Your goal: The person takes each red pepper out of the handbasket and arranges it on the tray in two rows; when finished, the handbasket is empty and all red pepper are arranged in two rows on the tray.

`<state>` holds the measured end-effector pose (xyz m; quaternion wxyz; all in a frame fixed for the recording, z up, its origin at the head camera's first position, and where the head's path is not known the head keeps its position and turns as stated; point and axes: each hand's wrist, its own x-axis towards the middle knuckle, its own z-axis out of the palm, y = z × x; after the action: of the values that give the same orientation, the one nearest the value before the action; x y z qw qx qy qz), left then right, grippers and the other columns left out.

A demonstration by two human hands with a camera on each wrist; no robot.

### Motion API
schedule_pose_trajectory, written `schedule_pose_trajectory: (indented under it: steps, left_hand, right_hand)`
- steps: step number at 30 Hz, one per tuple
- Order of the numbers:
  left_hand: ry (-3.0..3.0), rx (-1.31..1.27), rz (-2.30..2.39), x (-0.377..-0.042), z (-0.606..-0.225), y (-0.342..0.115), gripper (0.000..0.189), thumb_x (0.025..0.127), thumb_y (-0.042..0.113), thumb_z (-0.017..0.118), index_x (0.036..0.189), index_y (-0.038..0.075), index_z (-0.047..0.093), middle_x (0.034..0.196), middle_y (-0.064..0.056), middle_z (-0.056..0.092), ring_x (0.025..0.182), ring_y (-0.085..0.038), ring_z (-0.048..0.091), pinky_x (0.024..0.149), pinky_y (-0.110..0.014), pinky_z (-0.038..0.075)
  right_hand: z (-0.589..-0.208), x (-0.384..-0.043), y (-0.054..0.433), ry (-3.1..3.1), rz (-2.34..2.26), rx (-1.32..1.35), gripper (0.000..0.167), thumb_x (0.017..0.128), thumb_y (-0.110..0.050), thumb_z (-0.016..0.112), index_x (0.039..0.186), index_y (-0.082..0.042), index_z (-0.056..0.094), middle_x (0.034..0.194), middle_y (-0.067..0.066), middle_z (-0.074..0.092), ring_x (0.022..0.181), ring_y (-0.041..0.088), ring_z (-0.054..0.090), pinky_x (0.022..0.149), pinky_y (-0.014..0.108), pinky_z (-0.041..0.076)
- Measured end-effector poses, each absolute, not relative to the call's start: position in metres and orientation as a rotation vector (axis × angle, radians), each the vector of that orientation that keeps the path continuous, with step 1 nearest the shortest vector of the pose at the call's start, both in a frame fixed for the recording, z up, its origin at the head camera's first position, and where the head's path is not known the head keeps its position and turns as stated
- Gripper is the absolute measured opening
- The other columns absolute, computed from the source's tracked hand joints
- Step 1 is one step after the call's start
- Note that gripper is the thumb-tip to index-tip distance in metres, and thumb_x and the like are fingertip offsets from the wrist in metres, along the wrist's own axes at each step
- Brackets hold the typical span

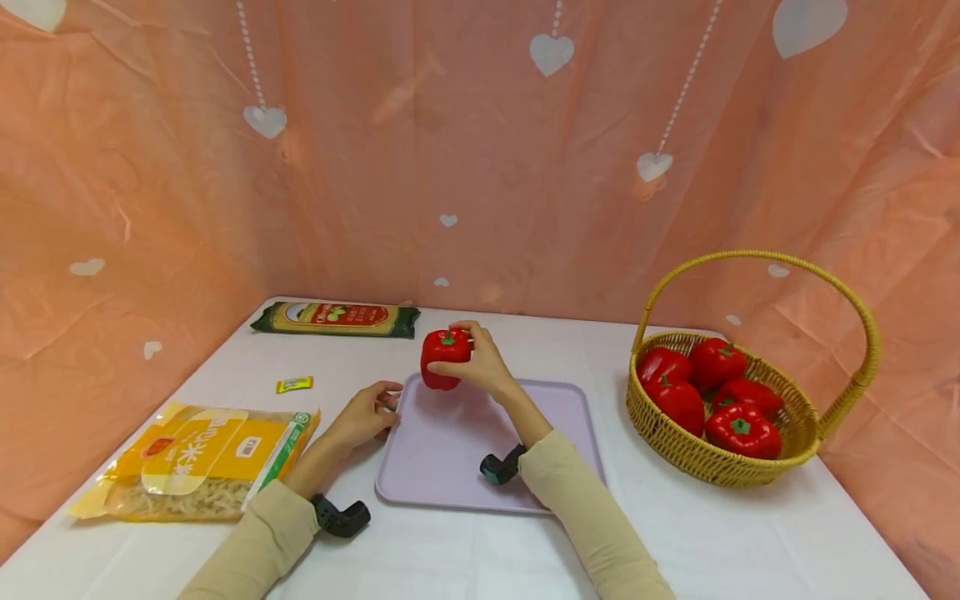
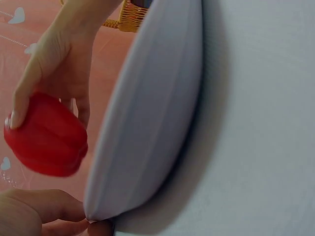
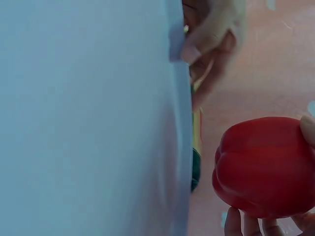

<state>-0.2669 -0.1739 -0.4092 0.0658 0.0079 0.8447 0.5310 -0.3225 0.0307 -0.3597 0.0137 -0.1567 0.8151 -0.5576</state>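
Observation:
A red bell pepper with a green stem is held above the far left part of a pale purple rectangular tray. My right hand grips it, thumb on one side and fingers round the other. At the tray's left rim, my left hand has loosely bent fingers touching the outer edge. In the left wrist view the bell pepper hangs clear of the tray. More red bell peppers lie in a yellow wicker basket on the right.
A yellow bag of dry food lies at the left, with a small yellow packet behind it. Farther back is a long green and gold package. The basket's tall handle arches upward. Orange curtain surrounds the white table.

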Motion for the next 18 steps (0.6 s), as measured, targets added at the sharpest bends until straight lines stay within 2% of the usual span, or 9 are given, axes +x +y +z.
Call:
schedule_pose_trajectory:
  steps: [7, 18]
  left_hand:
    - [2.536, 0.107, 1.645, -0.266, -0.409, -0.175, 0.049, 0.081, -0.007, 0.057, 0.129, -0.005, 0.044, 0.097, -0.014, 0.05, 0.068, -0.016, 0.05, 0.058, -0.028, 0.048]
    - [2.528, 0.12, 1.65, -0.267, -0.41, -0.175, 0.049, 0.081, -0.006, 0.058, 0.128, -0.005, 0.045, 0.096, -0.014, 0.05, 0.067, -0.016, 0.05, 0.057, -0.028, 0.048]
  right_hand:
    - [-0.371, -0.325, 0.014, 2.59, -1.709, -0.524, 0.066, 0.072, -0.026, 0.079, 0.127, -0.014, 0.043, 0.125, 0.013, 0.043, 0.117, 0.03, 0.045, 0.091, 0.044, 0.046]
    - [-0.381, -0.327, 0.006, 2.645, -1.642, -0.538, 0.067, 0.071, -0.027, 0.079, 0.126, -0.013, 0.043, 0.123, 0.013, 0.043, 0.116, 0.029, 0.045, 0.091, 0.044, 0.046]
